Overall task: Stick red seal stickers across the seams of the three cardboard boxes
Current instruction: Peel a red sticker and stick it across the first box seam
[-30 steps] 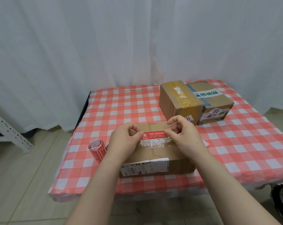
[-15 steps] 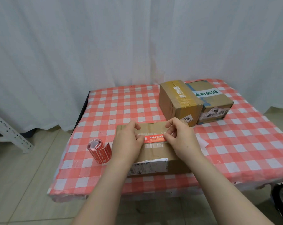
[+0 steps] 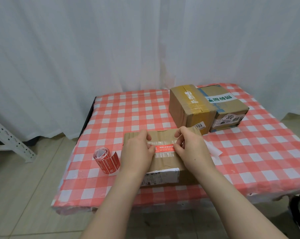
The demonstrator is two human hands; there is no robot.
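A flat cardboard box [image 3: 164, 163] with a white shipping label lies near the table's front edge. A red seal sticker [image 3: 164, 148] stretches across the clear-taped seam on its top. My left hand [image 3: 137, 152] pinches the sticker's left end and my right hand [image 3: 192, 149] pinches its right end, both low on the box top. A roll of red seal stickers [image 3: 107, 160] stands on the cloth to the left of the box. Two more cardboard boxes sit at the back right: one with yellow tape [image 3: 188, 104] and one with blue tape and a green-lettered label [image 3: 226, 104].
The table wears a red-and-white checked cloth [image 3: 121, 118]. A white scrap of backing paper [image 3: 213, 150] lies right of the flat box. White curtains hang behind, and a grey metal rack leg [image 3: 9, 140] stands on the floor at left.
Both hands have carried the red sticker down from just above the box until it lies along the taped seam. The boxes and the roll have not moved.
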